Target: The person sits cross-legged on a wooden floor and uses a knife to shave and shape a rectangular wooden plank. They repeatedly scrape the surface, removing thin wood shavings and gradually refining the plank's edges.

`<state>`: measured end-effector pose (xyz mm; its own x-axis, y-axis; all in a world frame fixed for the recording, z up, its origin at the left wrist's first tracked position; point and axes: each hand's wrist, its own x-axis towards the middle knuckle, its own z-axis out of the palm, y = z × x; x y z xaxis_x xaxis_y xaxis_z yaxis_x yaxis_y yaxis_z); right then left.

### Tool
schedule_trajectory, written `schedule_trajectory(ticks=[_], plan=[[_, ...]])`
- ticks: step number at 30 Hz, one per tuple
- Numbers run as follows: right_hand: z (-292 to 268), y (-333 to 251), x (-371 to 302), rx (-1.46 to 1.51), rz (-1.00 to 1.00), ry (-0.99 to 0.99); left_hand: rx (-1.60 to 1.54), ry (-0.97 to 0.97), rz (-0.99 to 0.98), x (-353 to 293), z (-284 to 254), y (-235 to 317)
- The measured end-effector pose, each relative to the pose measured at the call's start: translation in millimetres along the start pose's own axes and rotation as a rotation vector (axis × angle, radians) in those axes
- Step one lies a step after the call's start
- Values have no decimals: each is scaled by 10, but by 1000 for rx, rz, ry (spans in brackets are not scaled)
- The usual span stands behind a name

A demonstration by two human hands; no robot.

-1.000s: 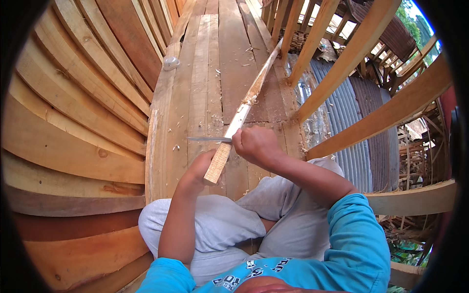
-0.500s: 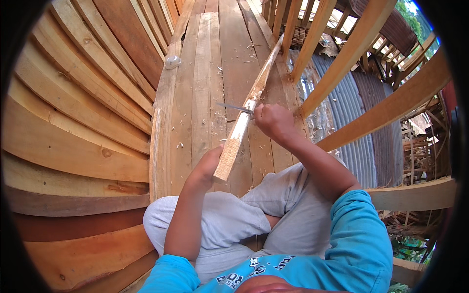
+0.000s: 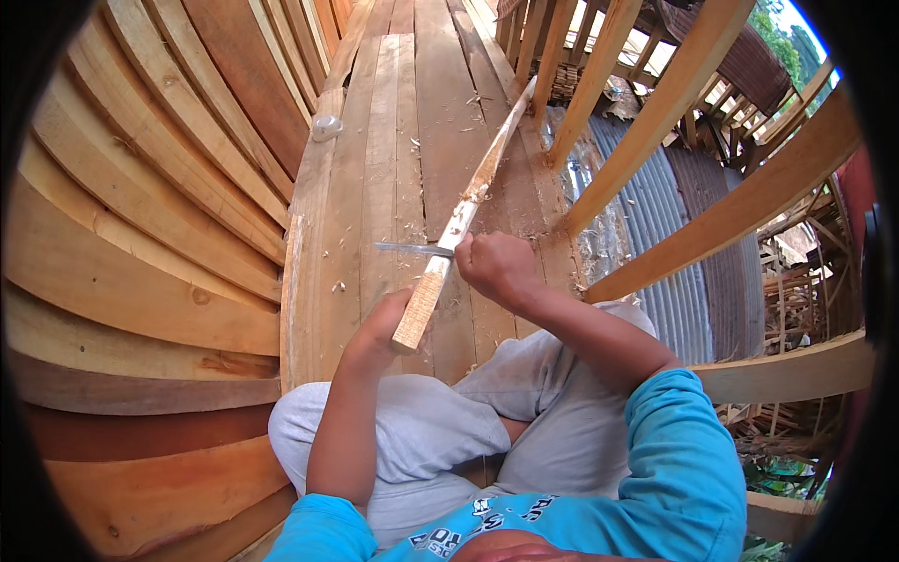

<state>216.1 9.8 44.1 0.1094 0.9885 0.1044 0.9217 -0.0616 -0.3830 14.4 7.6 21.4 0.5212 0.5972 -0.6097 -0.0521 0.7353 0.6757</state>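
Blue-sleeved right hand (image 3: pixel 496 266) clenches a knife (image 3: pixel 405 248) across the wooden stick (image 3: pixel 464 212); left hand (image 3: pixel 386 320) wraps its near end — shaving, it seems, another stroke calling for a shallow blade angle — above curl-littered floorboards (image 3: pixel 382 140).

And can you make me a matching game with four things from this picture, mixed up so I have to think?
Things:
1. knife
2. left hand
3. shirt
4. trousers

Clues:
A. holding the near end of the wooden stick
B. grey cloth
C. crossing the wooden stick
D. bright blue

Right pairs: 1-C, 2-A, 3-D, 4-B
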Motion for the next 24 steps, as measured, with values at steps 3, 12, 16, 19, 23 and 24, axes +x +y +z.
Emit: schedule_trajectory(ticks=[3,12,16,19,23,24], plan=[[-46,-203,-138,0,-141,-102,40,17,-19,-87,-70,64],[53,587,507,-85,124,178,9,10,52,-91,175,-2],[27,53,116,-31,44,-43,-35,-5,-19,-48,-55,-5],[50,-77,36,-21,-102,-111,19,86,10,-115,-69,8],[143,777,588,-87,19,221,9,46,36,-55,128,-73],[148,825,659,-138,-39,267,2,34,28,-32,151,-45]])
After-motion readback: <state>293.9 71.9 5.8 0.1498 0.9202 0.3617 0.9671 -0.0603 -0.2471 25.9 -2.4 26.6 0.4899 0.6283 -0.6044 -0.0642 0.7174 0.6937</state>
